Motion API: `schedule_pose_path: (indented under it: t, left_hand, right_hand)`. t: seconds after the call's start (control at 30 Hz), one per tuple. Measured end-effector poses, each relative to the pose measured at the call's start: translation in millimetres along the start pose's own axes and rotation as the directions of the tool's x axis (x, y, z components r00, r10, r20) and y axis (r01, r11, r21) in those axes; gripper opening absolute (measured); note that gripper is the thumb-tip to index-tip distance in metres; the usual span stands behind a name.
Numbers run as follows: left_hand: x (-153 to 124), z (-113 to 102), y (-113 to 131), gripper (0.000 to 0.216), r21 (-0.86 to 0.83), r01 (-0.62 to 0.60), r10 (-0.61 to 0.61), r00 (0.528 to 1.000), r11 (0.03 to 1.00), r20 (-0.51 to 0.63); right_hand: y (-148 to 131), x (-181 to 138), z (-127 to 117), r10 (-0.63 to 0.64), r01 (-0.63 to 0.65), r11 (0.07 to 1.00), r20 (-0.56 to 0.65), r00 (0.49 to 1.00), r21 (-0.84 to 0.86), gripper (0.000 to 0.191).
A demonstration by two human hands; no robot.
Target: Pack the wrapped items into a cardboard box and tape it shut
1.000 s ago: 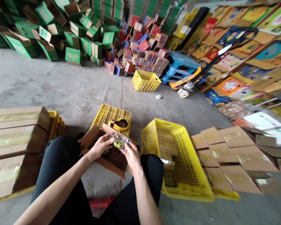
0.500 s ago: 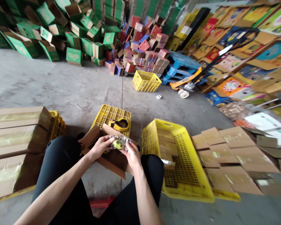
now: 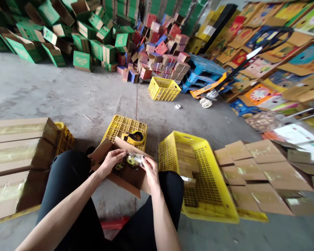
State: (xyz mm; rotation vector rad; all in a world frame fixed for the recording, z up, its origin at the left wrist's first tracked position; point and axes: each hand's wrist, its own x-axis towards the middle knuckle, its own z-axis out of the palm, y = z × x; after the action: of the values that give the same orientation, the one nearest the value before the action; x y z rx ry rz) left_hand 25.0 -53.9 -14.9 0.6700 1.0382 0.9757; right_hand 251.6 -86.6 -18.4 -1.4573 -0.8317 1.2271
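Between my two hands is a clear plastic packet [image 3: 133, 159] with a yellow-green and black item inside; its exact kind is hard to make out. My left hand [image 3: 113, 161] pinches the packet's left end, and my right hand [image 3: 149, 168] grips its right end. Both are held over an open cardboard box [image 3: 131, 188] between my knees. Inside the box, another yellow-and-black item [image 3: 118, 166] shows beside my left fingers. A yellow tape dispenser [image 3: 133, 137] lies just beyond the box on an upturned yellow crate [image 3: 118, 124].
To the right, a yellow crate [image 3: 211, 181] holds several flat brown cartons [image 3: 185, 158]. Taped cartons [image 3: 15, 153] stand at left, more brown cartons [image 3: 261, 170] at far right. Farther off are a yellow basket [image 3: 164, 89], a pallet jack [image 3: 211, 90] and heaped green boxes [image 3: 82, 61].
The packet has been stretched flatter between my hands and tilted, with my right hand slightly farther right. More of the box's inside shows below it.
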Motion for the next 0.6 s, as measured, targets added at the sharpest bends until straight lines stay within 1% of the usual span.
schedule_pose_path:
  t: [0.03,0.1,0.17,0.2,0.27,0.3,0.37,0.4,0.47,0.53,0.57,0.6]
  left_hand:
    - [0,-1,1,0.064,-0.012,-0.012,0.012,1.0,1.0,-0.023]
    - [1,-4,2,0.067,-0.035,-0.035,0.033,0.998,0.999,-0.047]
    - [1,-5,4,0.068,-0.051,-0.038,0.035,0.998,0.998,-0.049]
    - [1,-5,4,0.068,-0.058,-0.034,0.032,0.998,0.998,-0.046]
    - [1,-4,4,0.068,-0.065,-0.025,0.023,0.999,0.998,-0.036]
    - [1,-4,4,0.068,-0.062,-0.021,0.02,0.999,0.998,-0.032]
    - [2,-4,2,0.069,-0.045,-0.014,0.012,1.0,0.999,-0.029]
    - [2,-4,1,0.07,-0.033,-0.009,0.008,1.0,0.999,-0.028]
    - [3,-5,-1,0.071,-0.01,-0.001,0.001,1.0,1.0,-0.026]
    - [4,-6,-2,0.072,0.007,0.005,-0.005,1.0,1.0,-0.021]
    - [4,-6,-3,0.072,0.012,0.009,-0.008,1.0,1.0,-0.016]
    - [4,-6,-3,0.073,0.018,0.012,-0.012,1.0,1.0,-0.012]
  right_hand:
    - [0,0,-2,-0.042,0.046,0.995,0.046,0.998,-0.091,0.044]
    - [2,-2,-6,-0.082,0.139,0.946,0.201,0.976,-0.292,0.029]
    - [7,-6,-6,-0.051,0.229,0.841,0.35,0.936,-0.491,0.019]
    - [10,-8,-6,-0.031,0.265,0.778,0.387,0.921,-0.57,0.017]
    - [16,-13,-3,-0.009,0.308,0.67,0.408,0.913,-0.675,0.016]
    - [19,-15,-1,-0.007,0.314,0.638,0.402,0.916,-0.703,0.016]
    - [22,-17,5,-0.022,0.304,0.607,0.368,0.93,-0.734,0.013]
    - [23,-17,8,-0.027,0.303,0.571,0.351,0.936,-0.763,0.013]
    - [23,-16,14,-0.02,0.312,0.452,0.341,0.94,-0.835,0.021]
    - [25,-15,22,0.016,0.337,0.335,0.362,0.932,-0.88,0.029]
    - [26,-15,25,0.032,0.352,0.315,0.38,0.924,-0.881,0.03]
    - [28,-14,29,0.035,0.362,0.331,0.395,0.918,-0.871,0.029]
